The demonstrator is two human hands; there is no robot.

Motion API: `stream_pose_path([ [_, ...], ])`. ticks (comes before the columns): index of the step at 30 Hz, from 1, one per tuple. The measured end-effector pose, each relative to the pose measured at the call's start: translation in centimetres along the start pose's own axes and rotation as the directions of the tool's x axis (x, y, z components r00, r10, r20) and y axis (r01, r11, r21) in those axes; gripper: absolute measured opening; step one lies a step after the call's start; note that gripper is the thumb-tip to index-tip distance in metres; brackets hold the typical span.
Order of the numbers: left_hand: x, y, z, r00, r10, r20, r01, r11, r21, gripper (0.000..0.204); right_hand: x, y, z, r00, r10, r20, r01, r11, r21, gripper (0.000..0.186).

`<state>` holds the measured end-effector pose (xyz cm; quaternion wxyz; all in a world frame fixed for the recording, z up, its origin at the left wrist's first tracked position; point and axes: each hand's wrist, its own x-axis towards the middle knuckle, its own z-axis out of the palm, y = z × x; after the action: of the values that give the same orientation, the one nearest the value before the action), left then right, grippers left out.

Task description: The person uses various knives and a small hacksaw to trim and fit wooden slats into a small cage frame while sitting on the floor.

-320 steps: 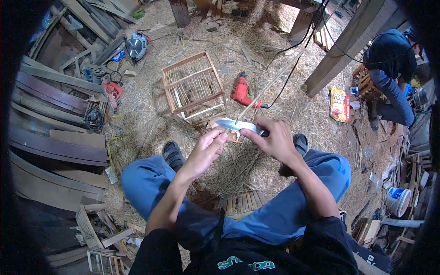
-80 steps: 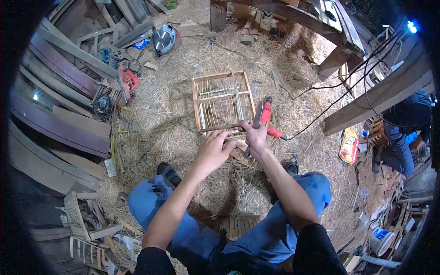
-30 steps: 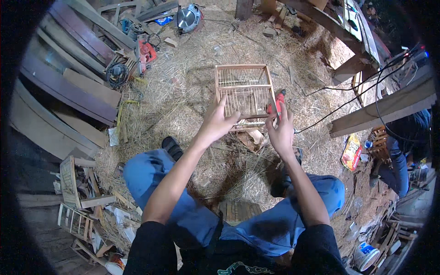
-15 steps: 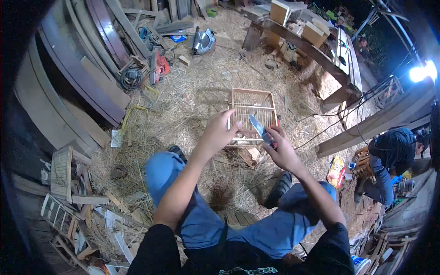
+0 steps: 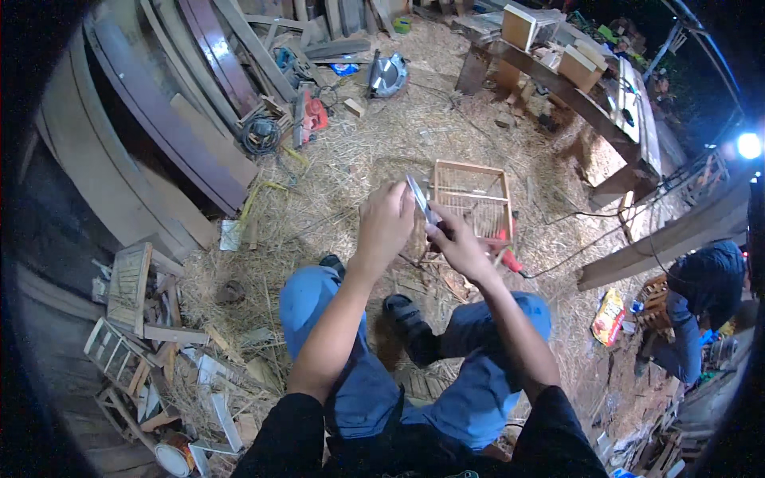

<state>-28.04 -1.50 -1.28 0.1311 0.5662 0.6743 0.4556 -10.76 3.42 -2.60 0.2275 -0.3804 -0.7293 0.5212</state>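
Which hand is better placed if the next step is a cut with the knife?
Likely the right hand: it holds the knife, blade angled forward and leftward. The left hand is close beside the blade; whether it holds anything is unclear.

A circular saw (image 5: 388, 77) lies on straw (image 5: 335, 179); a cable (image 5: 260, 137) sits coiled.

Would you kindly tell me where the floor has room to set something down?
The straw-strewn floor offers room between the red handheld power tool and the slatted wooden cage, below the silver circular saw in the picture. It is crowded at the cage's lower right, by the red corded drill, and at lower left, among wooden scraps.
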Motion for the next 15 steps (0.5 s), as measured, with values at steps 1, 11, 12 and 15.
stream_pose_path([
  [1, -0.2, -0.1, -0.1, 1.000, -0.006, -0.004, 0.006, 1.000, 0.020, 0.032, 0.7, -0.7, 0.6, 0.999, -0.018, -0.029, 0.014, 0.992, -0.129, 0.046],
  [11, -2.0, -2.7, -5.8, 0.978, -0.207, -0.033, 0.209, 0.971, 0.120, 0.030, 3.2, -5.5, 4.8, 0.981, -0.193, 0.006, 0.185, 0.933, -0.310, 0.037],
  [12, -2.8, -2.9, -6.2, 0.965, -0.255, -0.052, 0.260, 0.958, 0.123, 0.031, 3.6, -5.3, 5.9, 0.986, -0.168, 0.009, 0.165, 0.949, -0.268, 0.033],
  [15, -5.3, -3.6, -8.4, 0.929, -0.345, -0.135, 0.362, 0.923, 0.129, 0.032, 4.0, -6.4, 7.6, 0.957, -0.228, 0.181, 0.268, 0.933, -0.241, 0.032],
])
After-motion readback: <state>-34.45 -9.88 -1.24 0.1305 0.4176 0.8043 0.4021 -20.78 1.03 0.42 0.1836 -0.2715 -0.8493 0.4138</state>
